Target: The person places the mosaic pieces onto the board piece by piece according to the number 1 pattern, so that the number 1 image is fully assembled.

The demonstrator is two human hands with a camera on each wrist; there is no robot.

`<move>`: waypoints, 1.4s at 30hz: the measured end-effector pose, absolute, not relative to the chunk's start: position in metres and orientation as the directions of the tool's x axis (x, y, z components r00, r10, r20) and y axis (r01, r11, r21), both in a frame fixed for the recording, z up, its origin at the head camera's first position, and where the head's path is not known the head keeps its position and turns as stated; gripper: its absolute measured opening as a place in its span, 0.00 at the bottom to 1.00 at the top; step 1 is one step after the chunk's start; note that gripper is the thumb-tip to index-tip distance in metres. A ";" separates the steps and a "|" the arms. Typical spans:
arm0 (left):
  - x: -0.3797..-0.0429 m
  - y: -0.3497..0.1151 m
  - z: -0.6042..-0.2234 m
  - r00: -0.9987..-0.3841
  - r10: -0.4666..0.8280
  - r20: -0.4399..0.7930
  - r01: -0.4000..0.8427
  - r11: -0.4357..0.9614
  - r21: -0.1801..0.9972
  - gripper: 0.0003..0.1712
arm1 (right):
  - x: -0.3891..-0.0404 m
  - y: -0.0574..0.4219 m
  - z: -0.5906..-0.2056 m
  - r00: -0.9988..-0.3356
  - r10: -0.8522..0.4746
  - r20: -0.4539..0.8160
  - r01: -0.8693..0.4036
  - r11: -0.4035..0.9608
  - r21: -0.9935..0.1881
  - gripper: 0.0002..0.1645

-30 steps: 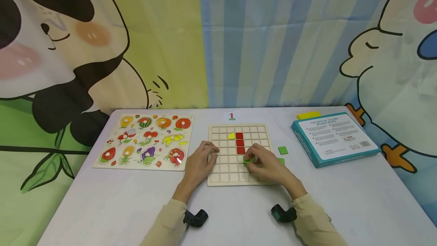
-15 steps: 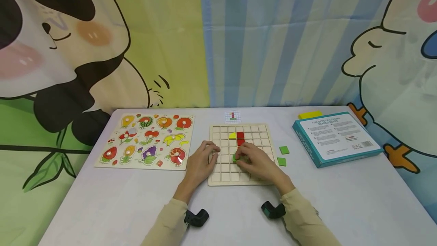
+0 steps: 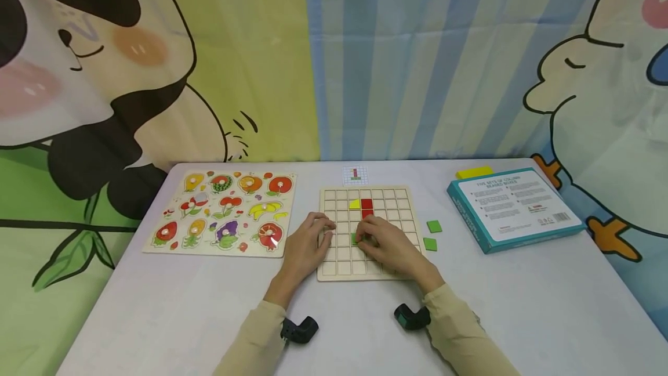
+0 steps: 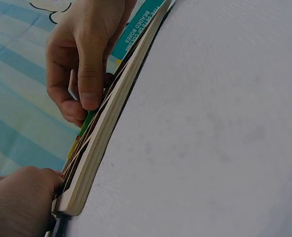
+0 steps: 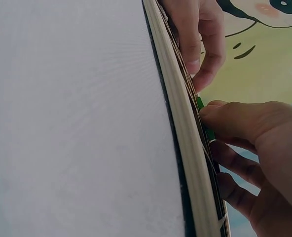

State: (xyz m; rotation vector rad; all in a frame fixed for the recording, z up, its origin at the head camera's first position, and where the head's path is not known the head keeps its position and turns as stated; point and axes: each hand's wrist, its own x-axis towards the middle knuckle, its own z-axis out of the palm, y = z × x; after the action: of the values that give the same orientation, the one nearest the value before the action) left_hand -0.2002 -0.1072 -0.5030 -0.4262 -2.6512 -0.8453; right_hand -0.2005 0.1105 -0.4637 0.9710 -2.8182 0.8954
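My right hand point(image 3: 388, 245) pinches a green square tile point(image 3: 354, 239) over the wooden grid board point(image 3: 334, 271). In the right wrist view the green tile point(image 5: 200, 102) is under the thumb, at the board's surface; the fingers cover part of it. My left hand point(image 3: 308, 245) rests on the board's left edge, its fingers loosely bent. A yellow tile point(image 3: 355, 204) and red tiles point(image 3: 367, 204) lie in the grid's upper cells. My right hand hides part of the red column. Two loose green tiles point(image 3: 434, 226) lie right of the board.
A small printed pattern card point(image 3: 355, 176) lies behind the board. To the left is a fruit puzzle board point(image 3: 219, 213). A teal box point(image 3: 516, 208) stands on the right, with a yellow object point(image 3: 474, 173) behind it. Both wrists carry black cameras point(image 3: 300, 330).
My right hand has moved left across the board with the green tile, from right of the red column to its lower left. The left hand has stayed at the board's edge.
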 end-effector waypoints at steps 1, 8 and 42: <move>-0.200 -0.107 -0.503 -0.903 0.182 0.389 0.373 0.781 0.500 0.07 | -0.200 0.111 -0.464 -0.806 -0.555 0.204 -0.571 0.642 -0.511 0.04; -0.200 -0.107 -0.502 -0.904 0.185 0.385 0.373 0.783 0.498 0.07 | -0.200 0.111 -0.465 -0.808 -0.547 0.219 -0.571 0.636 -0.520 0.03; -0.200 -0.107 -0.501 -0.913 0.190 0.362 0.364 0.781 0.508 0.08 | -0.198 0.151 -0.448 -0.871 -0.474 0.132 -0.433 0.612 -0.662 0.07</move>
State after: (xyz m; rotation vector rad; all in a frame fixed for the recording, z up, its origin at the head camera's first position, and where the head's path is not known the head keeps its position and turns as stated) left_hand -0.2005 -0.1074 -0.5014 -0.4269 -2.6824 -0.8514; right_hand -0.1977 0.1513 -0.4475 0.8088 -2.8705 1.1541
